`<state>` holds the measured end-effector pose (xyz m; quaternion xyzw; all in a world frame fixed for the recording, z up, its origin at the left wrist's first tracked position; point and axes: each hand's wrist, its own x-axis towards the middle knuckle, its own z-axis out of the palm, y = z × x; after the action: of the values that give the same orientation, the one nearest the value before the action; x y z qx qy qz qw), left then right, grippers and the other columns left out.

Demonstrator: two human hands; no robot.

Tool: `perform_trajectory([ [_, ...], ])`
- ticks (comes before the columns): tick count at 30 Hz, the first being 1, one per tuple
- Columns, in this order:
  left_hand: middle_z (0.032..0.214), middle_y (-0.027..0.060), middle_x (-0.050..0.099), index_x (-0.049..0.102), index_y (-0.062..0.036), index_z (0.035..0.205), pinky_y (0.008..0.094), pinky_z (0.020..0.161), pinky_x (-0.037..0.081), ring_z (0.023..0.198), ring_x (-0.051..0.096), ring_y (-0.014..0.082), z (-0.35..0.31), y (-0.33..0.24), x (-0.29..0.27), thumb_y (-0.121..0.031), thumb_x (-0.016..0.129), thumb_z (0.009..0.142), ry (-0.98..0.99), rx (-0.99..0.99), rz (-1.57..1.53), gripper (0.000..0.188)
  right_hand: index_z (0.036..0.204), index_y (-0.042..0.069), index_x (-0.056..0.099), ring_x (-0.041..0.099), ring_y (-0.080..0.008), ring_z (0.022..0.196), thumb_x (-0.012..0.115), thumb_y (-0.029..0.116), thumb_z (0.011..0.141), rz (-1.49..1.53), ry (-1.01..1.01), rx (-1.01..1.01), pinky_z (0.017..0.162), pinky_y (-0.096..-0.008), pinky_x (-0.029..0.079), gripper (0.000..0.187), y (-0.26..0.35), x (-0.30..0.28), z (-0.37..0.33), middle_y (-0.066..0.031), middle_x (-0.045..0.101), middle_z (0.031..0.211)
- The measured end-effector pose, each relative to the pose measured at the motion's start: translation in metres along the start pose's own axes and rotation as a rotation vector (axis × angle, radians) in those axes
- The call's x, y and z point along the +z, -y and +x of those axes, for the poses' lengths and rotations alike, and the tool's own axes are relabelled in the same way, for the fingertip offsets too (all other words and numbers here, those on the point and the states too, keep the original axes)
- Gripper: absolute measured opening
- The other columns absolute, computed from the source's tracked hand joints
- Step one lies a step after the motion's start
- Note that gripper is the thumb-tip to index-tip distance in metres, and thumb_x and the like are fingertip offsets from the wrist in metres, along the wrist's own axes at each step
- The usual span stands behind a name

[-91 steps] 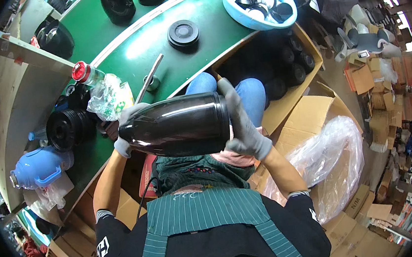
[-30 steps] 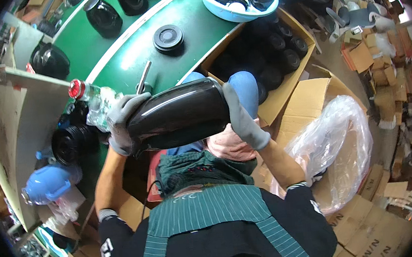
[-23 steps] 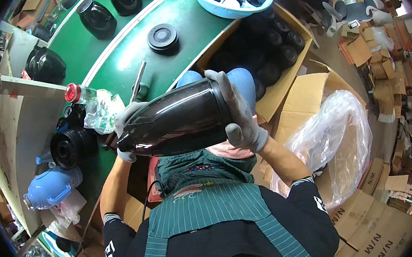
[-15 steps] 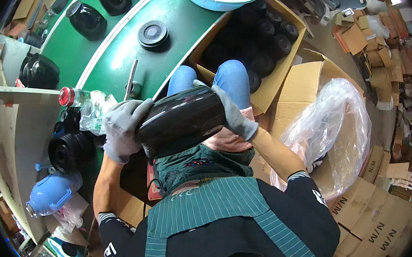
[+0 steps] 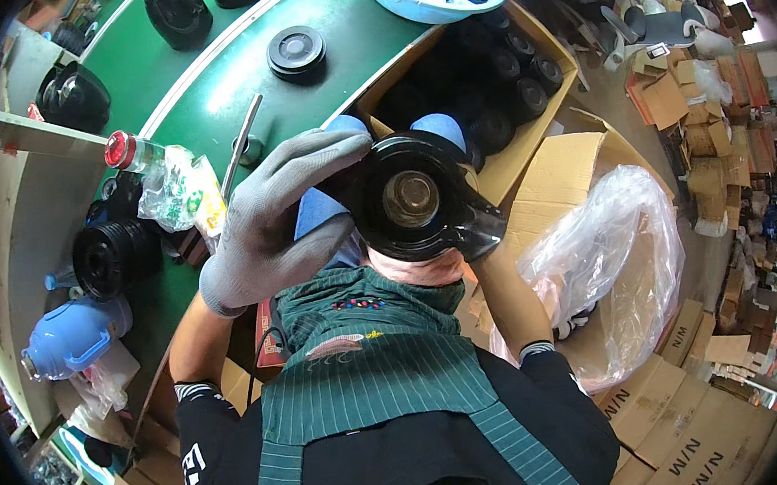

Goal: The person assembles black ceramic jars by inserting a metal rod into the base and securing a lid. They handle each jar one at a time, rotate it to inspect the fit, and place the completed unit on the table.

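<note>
Off the near edge of the green counter [image 5: 309,100], the black vessel [image 5: 410,198], earlier sideways, now shows its open end, left hand [image 5: 266,217] spread beside it, right hand apparently hidden behind, grip unclear.

A green table with a curved pale rail – dark parts on both sides of it.
On the near side of the green table [image 5: 238,87], a small pile of round black lids [image 5: 296,51] lies well apart from a light blue basin [image 5: 427,11] of black and white pieces by the edge; a metal rod [image 5: 243,146] slants up nearer the left – beside it, a crumpled plastic bag [image 5: 176,193] and a red-capped clear bottle [image 5: 135,155]. Beyond the pale rail [image 5: 194,72] stand glossy black vessels [image 5: 178,18].
</note>
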<state>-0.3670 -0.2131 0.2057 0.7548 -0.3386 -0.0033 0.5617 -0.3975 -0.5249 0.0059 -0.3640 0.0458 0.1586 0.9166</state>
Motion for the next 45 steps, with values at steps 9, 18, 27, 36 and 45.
perform_trajectory([
  [9,0.149,0.0210,0.062,0.065,0.0021,0.147,0.0413,0.120,0.046,0.141,0.061,0.0308,-0.004,0.001,-0.001,0.010,0.071,0.077,0.014,-0.005,-0.129,0.071,0.164,0.004,0.036,0.062,-0.0281,0.138,0.073,0.002,0.098,-0.521,-0.110,-0.130,0.118,-0.0452,0.054,0.076,-0.011,-0.038,-0.008,-0.0190,0.056,0.155],
  [18,0.171,0.0216,0.041,0.032,-0.0038,0.171,0.0484,0.130,0.032,0.158,0.041,0.0323,-0.057,0.051,0.042,-0.059,0.055,0.107,-0.246,-0.614,-0.717,0.087,0.154,-0.001,0.053,0.064,-0.0254,0.127,0.059,0.036,0.108,-0.817,-0.009,-0.396,0.110,-0.0390,0.052,0.059,0.081,0.082,-0.009,-0.0166,0.063,0.144],
  [27,0.141,0.0131,0.070,0.064,-0.0084,0.145,0.0406,0.110,0.054,0.128,0.067,0.0246,-0.064,0.092,0.058,-0.043,0.050,0.115,-0.622,-0.814,-1.277,0.047,0.159,0.004,0.052,0.050,-0.0494,0.140,0.064,0.075,0.093,-1.591,0.246,-0.935,0.119,-0.0612,0.037,0.098,0.078,0.129,-0.017,-0.0294,0.049,0.154],
  [36,0.133,0.0098,0.065,0.062,0.0016,0.139,0.0315,0.109,0.046,0.121,0.060,0.0162,-0.047,0.058,0.037,-0.029,0.055,0.114,-0.688,-0.461,-0.305,0.040,0.162,-0.006,0.039,0.051,-0.0437,0.142,0.039,0.057,0.112,-1.158,0.066,-0.840,0.124,-0.0486,0.035,0.080,0.050,0.115,-0.004,-0.0301,0.049,0.153],
  [45,0.127,0.0105,0.068,0.064,0.0003,0.135,0.0315,0.104,0.050,0.115,0.064,0.0164,-0.055,0.096,0.066,-0.028,0.063,0.110,-0.583,-0.438,-0.117,0.037,0.160,-0.001,0.048,0.054,-0.0301,0.143,0.042,0.049,0.116,-1.177,-0.004,-0.389,0.125,-0.0405,0.035,0.067,0.052,0.058,-0.008,-0.0197,0.061,0.149],
])
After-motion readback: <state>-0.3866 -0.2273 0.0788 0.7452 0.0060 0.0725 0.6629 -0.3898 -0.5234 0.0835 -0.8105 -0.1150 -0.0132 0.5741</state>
